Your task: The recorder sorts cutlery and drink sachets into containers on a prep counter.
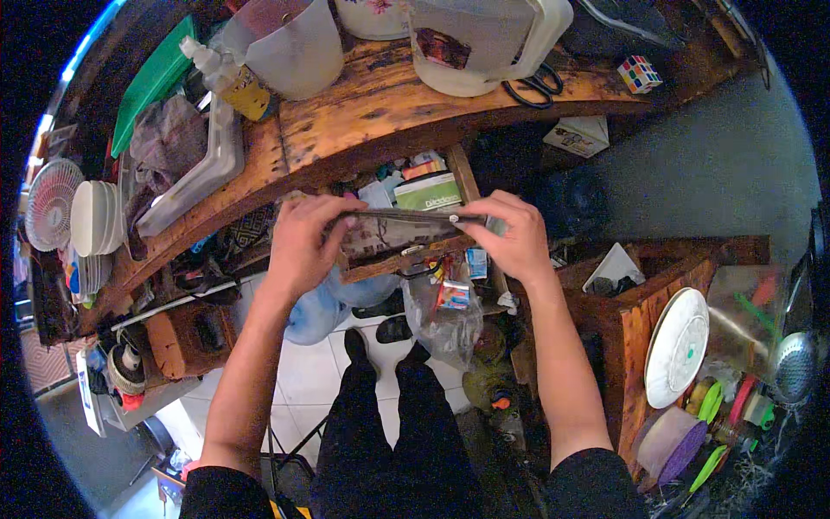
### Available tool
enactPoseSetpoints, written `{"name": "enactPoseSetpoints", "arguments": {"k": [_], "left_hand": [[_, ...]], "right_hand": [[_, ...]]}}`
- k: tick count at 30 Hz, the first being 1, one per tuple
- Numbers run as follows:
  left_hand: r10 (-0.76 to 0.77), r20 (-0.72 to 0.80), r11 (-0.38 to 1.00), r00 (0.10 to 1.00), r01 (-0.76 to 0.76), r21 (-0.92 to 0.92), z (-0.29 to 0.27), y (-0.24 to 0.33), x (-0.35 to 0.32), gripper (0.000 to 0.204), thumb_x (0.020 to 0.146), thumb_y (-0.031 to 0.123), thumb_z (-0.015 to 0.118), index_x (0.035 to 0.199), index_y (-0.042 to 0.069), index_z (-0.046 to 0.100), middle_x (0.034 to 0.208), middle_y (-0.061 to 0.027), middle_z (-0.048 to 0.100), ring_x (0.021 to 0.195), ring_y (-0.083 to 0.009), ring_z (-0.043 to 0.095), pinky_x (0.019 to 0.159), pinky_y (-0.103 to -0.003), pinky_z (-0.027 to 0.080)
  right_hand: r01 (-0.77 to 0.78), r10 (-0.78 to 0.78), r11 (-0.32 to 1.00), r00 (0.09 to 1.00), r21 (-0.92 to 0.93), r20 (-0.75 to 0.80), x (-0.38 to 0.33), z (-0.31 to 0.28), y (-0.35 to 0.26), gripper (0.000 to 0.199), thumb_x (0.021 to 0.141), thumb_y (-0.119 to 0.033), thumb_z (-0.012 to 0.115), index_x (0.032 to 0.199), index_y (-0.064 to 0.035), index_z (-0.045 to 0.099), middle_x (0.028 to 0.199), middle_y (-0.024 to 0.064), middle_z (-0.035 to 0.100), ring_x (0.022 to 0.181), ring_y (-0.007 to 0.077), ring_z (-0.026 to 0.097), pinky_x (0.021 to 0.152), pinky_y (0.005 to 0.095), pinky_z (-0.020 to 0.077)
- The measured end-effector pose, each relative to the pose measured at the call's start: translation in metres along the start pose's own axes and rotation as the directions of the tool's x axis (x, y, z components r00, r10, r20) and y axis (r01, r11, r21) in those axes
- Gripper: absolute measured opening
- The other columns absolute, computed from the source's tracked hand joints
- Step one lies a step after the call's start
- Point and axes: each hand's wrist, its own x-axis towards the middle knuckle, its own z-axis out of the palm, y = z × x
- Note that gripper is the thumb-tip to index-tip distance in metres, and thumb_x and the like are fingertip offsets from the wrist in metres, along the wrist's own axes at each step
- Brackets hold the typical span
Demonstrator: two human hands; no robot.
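Observation:
Both my hands are raised over an open wooden drawer (406, 261). Between them stretches a flat dark grey pouch-like thing (393, 214), seen nearly edge-on, with a small pale piece at its right end. My left hand (304, 235) pinches its left end between thumb and fingers. At the right end, my right hand (514, 233) closes on it in the same way. Behind it in the drawer lie a green and white box (428, 192) and several small packets. Part of the drawer's contents is hidden by the thing I hold.
A wooden counter (363, 95) curves across the far side, bearing a clear pitcher (458, 78), scissors (540, 86), a puzzle cube (639, 75) and a plastic bin (229, 164). Below the drawer hangs a clear plastic bag (445, 324). A white plate (677, 348) stands at the right.

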Motion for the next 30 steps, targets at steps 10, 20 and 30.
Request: {"name": "enactPoseSetpoints", "arguments": {"k": [10,20,30], "left_hand": [[0.014,-0.004,0.972,1.0,-0.014,-0.234,0.035,0.067,0.016,0.02,0.08,0.032,0.078,0.094,0.018,0.075,0.092,-0.0006,0.074,0.098,-0.02,0.064,0.102,-0.045,0.03],[0.04,0.046,0.998,0.998,-0.038,-0.053,-0.01,-0.017,-0.006,0.016,0.072,0.025,0.074,0.088,0.02,0.072,0.09,0.0006,0.072,0.08,-0.0206,0.061,0.083,-0.037,0.031],[-0.015,0.118,0.962,0.993,0.047,-0.27,0.008,-0.006,0.01,0.023,0.087,0.022,0.074,0.106,0.008,0.074,0.096,-0.0117,0.074,0.081,-0.0305,0.071,0.075,-0.04,0.056]], "right_hand": [[0.001,-0.004,0.987,1.0,-0.161,-0.02,-0.016,-0.003,-0.034,0.019,0.076,-0.019,0.079,0.095,-0.0165,0.077,0.084,0.004,0.066,0.076,0.0271,0.068,0.066,0.038,0.0542],[0.036,-0.035,0.999,0.999,-0.04,0.029,-0.005,-0.013,-0.028,0.026,0.071,0.0,0.076,0.096,-0.0052,0.076,0.082,0.0097,0.065,0.075,0.0248,0.066,0.067,0.0322,0.0501],[0.058,-0.043,0.995,0.984,0.082,-0.175,0.01,0.005,-0.018,0.045,0.089,-0.021,0.071,0.13,-0.0031,0.062,0.107,0.0078,0.066,0.096,0.0182,0.061,0.084,0.0322,0.0497]]}}
